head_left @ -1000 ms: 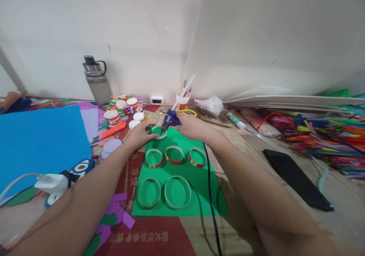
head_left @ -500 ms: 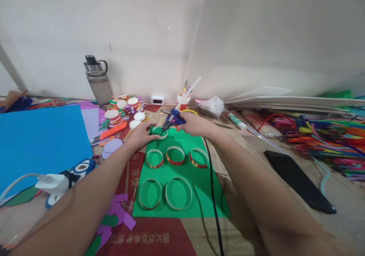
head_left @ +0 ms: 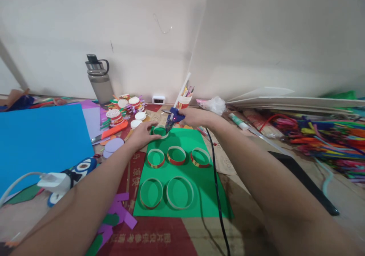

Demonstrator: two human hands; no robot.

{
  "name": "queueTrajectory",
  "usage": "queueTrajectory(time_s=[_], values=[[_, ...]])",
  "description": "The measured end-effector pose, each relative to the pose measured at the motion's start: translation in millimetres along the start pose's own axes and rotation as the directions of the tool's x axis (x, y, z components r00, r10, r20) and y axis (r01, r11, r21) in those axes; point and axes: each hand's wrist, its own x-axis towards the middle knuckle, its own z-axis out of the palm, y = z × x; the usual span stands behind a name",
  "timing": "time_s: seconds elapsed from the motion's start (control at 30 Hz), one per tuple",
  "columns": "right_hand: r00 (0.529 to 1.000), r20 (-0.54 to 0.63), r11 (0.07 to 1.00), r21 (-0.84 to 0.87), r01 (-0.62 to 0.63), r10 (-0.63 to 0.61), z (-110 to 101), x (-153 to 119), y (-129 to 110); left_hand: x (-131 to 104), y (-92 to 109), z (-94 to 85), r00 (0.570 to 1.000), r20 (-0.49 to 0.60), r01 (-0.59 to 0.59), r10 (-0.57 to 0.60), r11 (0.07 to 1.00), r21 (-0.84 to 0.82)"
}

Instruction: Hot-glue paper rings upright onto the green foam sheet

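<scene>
My right hand (head_left: 193,118) is wrapped around a blue hot glue gun (head_left: 173,116), whose white glue stick points up and whose nozzle dips to the right edge of a small paper ring (head_left: 161,136). With thumb and fingers, my left hand (head_left: 145,133) holds that ring's left side at the far end of a green sheet (head_left: 203,187). Several more rings stand on the sheet, among them a red-banded ring (head_left: 176,160) in the middle row and a wider pale ring (head_left: 179,206) nearer me.
A black cord (head_left: 218,195) crosses the sheet's right side. On the left lie an orange utility knife (head_left: 114,130), a blue sheet (head_left: 42,142) and a power plug (head_left: 55,182). A bottle (head_left: 99,83) and pen cup (head_left: 184,101) stand behind; a phone (head_left: 305,184) lies right.
The glue gun has tipped more upright, and its nozzle has shifted slightly right along the ring's edge. The cord has swung a little. My left hand stays on the ring.
</scene>
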Motion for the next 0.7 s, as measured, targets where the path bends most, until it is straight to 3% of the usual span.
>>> queueTrajectory(time_s=[0.2, 0.37, 0.7], values=[[0.995, 0.095, 0.999, -0.05, 0.015, -0.01, -11.5, 2.0, -12.6, 2.4, -5.3, 1.2, 0.999, 0.008, -0.043, 0.043, 0.999, 0.005], [0.982, 0.186, 0.998, 0.066, 0.018, -0.03, -15.3, 10.2, -17.2, 1.7, -1.3, 0.3, 1.0, 0.019, 0.001, -0.001, 1.0, -0.005], [0.993, 0.09, 0.971, 0.234, 0.047, -0.07, 8.1, 27.1, -4.4, -0.3, 0.7, 2.4, 0.999, -0.007, 0.045, -0.046, 0.994, -0.096]])
